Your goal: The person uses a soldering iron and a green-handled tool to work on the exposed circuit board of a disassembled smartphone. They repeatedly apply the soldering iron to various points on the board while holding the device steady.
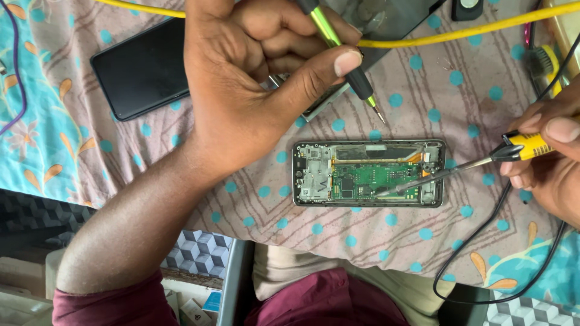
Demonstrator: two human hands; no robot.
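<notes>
With a screwdriver (338,51) clamped in the left hand (254,78), a soldering iron (483,160) gripped by the right hand (547,160) is pressed onto an opened phone (368,173), where neighbouring parts could be scorched by a slip.

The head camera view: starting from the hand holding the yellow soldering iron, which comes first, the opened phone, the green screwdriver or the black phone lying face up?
From the right hand, gripping the soldering iron:
1. Opened phone, centre of the cloth, with the iron's tip over its board.
2. Green screwdriver, higher up, held in the left hand.
3. Black phone, far upper left, partly behind the left hand.
</notes>
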